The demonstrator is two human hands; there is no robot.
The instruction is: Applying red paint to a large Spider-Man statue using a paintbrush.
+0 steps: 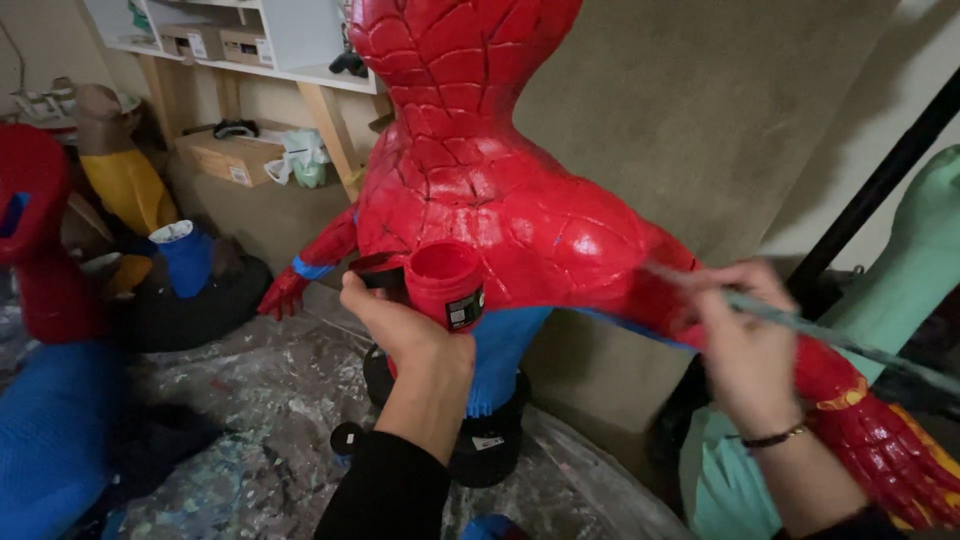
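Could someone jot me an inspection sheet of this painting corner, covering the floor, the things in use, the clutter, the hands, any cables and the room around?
Surface: floor sheet, grey and spattered with paint.
Job's things: glossy red and blue figure with web lines; small red paint pot, open; thin brush, blurred.
Clutter: red, yellow and blue figure parts at left; pale green figure at right.
Grips: left hand holds the pot against the figure; right hand holds the brush, a bracelet on its wrist.
Cables: nothing seen.
Surroundings: white shelf with cardboard boxes; beige wall; black pole.
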